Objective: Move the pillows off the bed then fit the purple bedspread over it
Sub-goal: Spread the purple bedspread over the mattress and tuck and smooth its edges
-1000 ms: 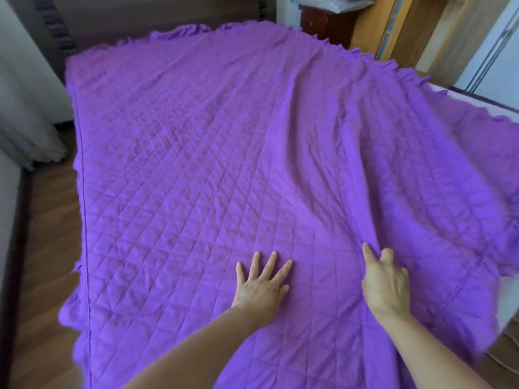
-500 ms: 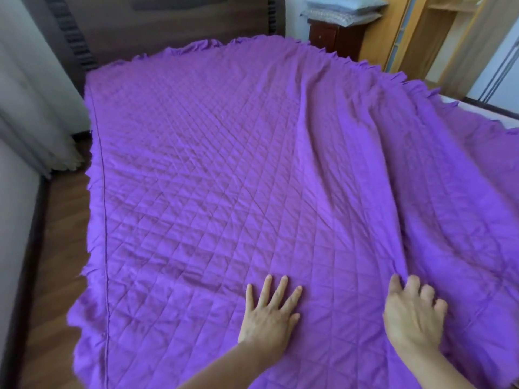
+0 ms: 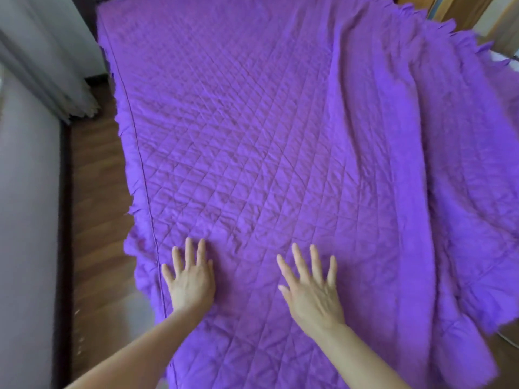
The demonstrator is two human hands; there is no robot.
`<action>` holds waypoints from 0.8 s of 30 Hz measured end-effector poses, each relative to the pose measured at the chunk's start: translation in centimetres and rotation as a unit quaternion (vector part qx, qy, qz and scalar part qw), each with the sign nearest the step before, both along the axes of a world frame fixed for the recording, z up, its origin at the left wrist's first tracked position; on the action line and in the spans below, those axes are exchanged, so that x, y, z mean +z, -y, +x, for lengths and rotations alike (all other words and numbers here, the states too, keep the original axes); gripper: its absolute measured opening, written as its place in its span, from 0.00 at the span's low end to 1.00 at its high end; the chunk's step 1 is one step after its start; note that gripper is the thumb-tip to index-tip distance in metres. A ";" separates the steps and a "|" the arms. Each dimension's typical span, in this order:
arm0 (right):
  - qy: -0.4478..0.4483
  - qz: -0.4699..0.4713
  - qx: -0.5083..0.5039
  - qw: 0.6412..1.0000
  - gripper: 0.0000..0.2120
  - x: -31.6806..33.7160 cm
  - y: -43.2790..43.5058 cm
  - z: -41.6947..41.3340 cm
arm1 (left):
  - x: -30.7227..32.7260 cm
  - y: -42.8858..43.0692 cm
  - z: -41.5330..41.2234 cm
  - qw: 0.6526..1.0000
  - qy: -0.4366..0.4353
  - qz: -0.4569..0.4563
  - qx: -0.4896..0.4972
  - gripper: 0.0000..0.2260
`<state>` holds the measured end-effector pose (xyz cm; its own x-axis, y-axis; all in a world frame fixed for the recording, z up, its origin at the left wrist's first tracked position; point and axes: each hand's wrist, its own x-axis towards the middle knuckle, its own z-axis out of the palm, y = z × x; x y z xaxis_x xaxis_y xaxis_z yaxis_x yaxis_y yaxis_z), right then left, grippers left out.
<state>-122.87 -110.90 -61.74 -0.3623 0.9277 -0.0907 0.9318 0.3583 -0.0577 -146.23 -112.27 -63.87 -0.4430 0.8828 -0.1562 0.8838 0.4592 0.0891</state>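
The purple quilted bedspread [image 3: 266, 141] with a frilled border lies spread over the whole bed. Long folds run down its right side, where it hangs loose. My left hand [image 3: 189, 279] presses flat on it near the left seam, fingers straight and spread. My right hand [image 3: 311, 287] lies flat on the cloth a little to the right, fingers spread too. Neither hand grips the fabric. No pillows are in view, and the bed underneath is hidden by the spread.
Wooden floor [image 3: 92, 220] runs along the bed's left side, bounded by a pale wall [image 3: 25, 220] and a grey curtain [image 3: 42, 60]. Wooden furniture [image 3: 460, 12] stands at the far right corner. A strip of white [image 3: 502, 56] shows past the frill at right.
Both hands have slid leftward across the bedspread. My right hand, curled at a fold before, now lies flat with fingers spread. The view has tilted down and left.
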 end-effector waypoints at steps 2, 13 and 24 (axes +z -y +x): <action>-0.001 -0.050 0.055 0.997 0.27 -0.9 3.7 -3.3 | 0.3 1.9 -2.5 0.994 0.023 0.007 0.110 0.21; 0.038 -0.184 0.111 0.976 0.29 -1.0 13.4 -7.9 | 2.0 6.4 -4.1 0.972 0.129 0.064 0.185 0.27; 0.031 -0.146 -0.041 0.988 0.26 0.5 10.5 -1.1 | 0.5 11.3 3.7 0.955 -0.004 0.003 -0.298 0.36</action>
